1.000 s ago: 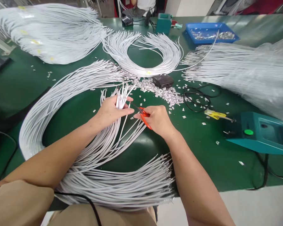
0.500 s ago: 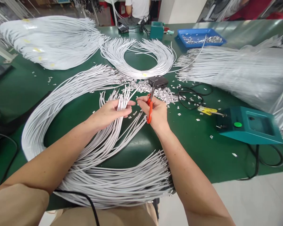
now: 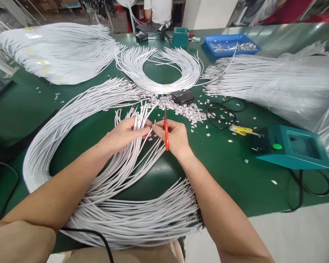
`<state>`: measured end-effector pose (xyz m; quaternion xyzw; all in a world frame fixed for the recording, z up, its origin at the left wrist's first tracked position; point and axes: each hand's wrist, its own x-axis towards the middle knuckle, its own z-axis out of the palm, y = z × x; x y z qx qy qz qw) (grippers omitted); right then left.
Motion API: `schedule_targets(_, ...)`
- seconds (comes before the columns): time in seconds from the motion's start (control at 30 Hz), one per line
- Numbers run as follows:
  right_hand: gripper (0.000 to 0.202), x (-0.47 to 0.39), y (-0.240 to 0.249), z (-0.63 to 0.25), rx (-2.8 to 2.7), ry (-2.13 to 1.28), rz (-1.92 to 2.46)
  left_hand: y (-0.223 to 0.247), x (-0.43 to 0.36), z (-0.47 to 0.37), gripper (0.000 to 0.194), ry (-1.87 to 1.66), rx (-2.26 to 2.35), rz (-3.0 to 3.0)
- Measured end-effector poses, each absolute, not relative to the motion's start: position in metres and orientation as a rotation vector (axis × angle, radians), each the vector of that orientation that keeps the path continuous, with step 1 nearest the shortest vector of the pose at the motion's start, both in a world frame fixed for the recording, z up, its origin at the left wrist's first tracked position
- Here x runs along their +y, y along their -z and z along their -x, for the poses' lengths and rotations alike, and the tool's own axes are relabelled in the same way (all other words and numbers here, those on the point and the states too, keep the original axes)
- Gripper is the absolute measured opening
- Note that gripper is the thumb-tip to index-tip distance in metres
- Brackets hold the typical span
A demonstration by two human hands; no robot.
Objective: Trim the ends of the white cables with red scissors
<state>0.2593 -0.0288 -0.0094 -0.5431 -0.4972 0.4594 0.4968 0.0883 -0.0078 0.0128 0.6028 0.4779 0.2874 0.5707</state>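
Note:
A bundle of white cables (image 3: 135, 137) is gripped near its tips by my left hand (image 3: 126, 133), the thumb lying across it. My right hand (image 3: 175, 137) holds red-handled scissors (image 3: 166, 135), blades pointing away from me. Its thumb and fingertip are beside my left thumb, at the end of one white cable. Small silvery pieces (image 3: 192, 112) lie scattered beyond my hands, around a black box (image 3: 183, 97). More white cables (image 3: 142, 215) with dark tips lie close to my body.
Large white cable bundles lie at the back left (image 3: 60, 53) and right (image 3: 274, 76), with a coil (image 3: 167, 87) between. A blue tray (image 3: 212, 53), a teal device (image 3: 293, 146) and yellow-handled pliers (image 3: 241, 130) are on the green table. A person (image 3: 160, 11) sits beyond.
My right hand has moved left to meet my left thumb, and the scissors have turned more upright. The view has shifted slightly.

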Motion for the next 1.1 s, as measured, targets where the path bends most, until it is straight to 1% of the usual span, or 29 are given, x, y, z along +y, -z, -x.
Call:
schedule_targets(0.13,0.015,-0.028,0.002,-0.263,-1.133,-1.243,1.273,-0.013,-0.008,-0.092,0.028,-0.742,1.145,-1.3)
schedule_targets(0.27,0.017,-0.028,0.0,-0.266,-1.11,-1.183,1.234,-0.012,-0.012,-0.099,0.025,-0.794,1.242,-1.337)
schedule_targets(0.37,0.015,-0.027,0.001,-0.266,-1.07,-1.172,1.269,-0.01,-0.014,-0.101,0.03,-0.825,1.271,-1.298)
schedule_targets(0.43,0.021,-0.026,0.002,-0.266,-0.979,-1.3,1.227,-0.009,-0.015,-0.102,0.032,-0.818,1.216,-1.256)
schedule_targets(0.53,0.027,-0.023,0.004,-0.268,-0.833,-1.593,1.057,-0.008,-0.013,-0.1,0.03,-0.769,1.143,-1.236)
schedule_targets(0.6,0.029,-0.021,0.005,-0.271,-0.812,-1.64,1.039,-0.01,-0.012,-0.099,0.029,-0.753,1.152,-1.257)
schedule_targets(0.7,0.032,-0.02,0.004,-0.275,-0.963,-1.463,1.227,-0.013,-0.01,-0.097,0.03,-0.767,1.219,-1.298)
schedule_targets(0.87,0.027,-0.023,0.008,-0.277,-1.541,-1.083,1.623,-0.013,-0.007,-0.094,0.033,-0.803,1.295,-1.319)
schedule_targets(0.97,0.03,-0.024,0.013,-0.274,-1.709,-0.907,1.705,-0.011,-0.006,-0.094,0.033,-0.819,1.313,-1.32)
schedule_targets(1.1,0.036,-0.024,0.015,-0.27,-1.795,-0.785,1.766,-0.007,-0.006,-0.095,0.033,-0.824,1.321,-1.334)
